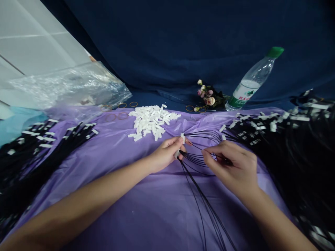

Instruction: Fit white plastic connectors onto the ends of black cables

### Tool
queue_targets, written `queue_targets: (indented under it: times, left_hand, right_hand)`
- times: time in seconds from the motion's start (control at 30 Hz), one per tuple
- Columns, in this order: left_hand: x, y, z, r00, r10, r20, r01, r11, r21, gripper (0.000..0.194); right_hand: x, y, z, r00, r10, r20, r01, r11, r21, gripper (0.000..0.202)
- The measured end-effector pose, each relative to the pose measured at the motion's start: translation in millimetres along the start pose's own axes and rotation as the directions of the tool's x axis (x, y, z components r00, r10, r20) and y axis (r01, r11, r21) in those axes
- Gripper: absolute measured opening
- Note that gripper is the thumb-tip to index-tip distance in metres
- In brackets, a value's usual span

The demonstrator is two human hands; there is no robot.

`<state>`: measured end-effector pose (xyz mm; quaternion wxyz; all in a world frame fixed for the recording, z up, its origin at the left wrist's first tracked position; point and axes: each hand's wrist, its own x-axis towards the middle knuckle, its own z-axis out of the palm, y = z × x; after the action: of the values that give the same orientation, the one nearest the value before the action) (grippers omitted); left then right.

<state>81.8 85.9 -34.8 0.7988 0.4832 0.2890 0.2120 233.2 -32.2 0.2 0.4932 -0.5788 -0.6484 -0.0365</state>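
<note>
From where I stand, the nearest thing is a spray of black wires [192, 158] trailing down over the purple cloth [157, 209] towards the person. Past it, over the middle of the cloth, is the left hand [164, 155], its thumb and fingers pinching a white upper connector [182, 138]. A lower connector [177, 153] sits just below, against the same hand. Wires run from both connectors and curve off to the right. There the right hand [235, 167] has its fingers bent, thumb and forefinger closed on one of those wires; what its other fingers do, I cannot tell.

Dark bundles with white ends lie to either side: a left bundle [52, 167] and a larger right bundle [300, 167]. Beyond the hands is a loose heap of white pieces [151, 120], with a few rubber bands [133, 101] near it. Farther back are a crumpled clear bag [73, 87] on the left, small flowers [206, 94] and, just beside them, a tilted-looking bottle [247, 87] with a green cap. Behind hangs a dark blue curtain [183, 42].
</note>
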Motion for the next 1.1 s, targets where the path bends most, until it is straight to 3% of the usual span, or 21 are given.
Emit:
queue_targets:
  times: [0.23,0.67,0.83,1.1]
  left_hand:
    - [1,0,-2.3,0.998,-0.007,0.069,0.007,1.000,-0.007,0.036]
    - [-1,4,-0.7,0.997,-0.044,0.064,0.045,0.999,-0.016,0.035]
    - [-1,5,0.2,0.996,-0.068,0.057,0.070,0.997,-0.040,0.033]
    - [-1,0,0.1,0.996,-0.051,0.069,0.047,0.997,0.062,0.037]
  right_hand:
    - [-2,1,2,1.000,-0.013,0.021,0.013,1.000,0.003,0.005]
    - [-1,2,3,0.997,-0.068,0.028,0.068,0.998,-0.003,0.008]
    - [0,4,3,0.990,-0.132,0.050,0.137,0.986,-0.100,0.011]
    - [-13,11,14,0.986,-0.115,0.122,0.141,0.962,-0.233,0.007]
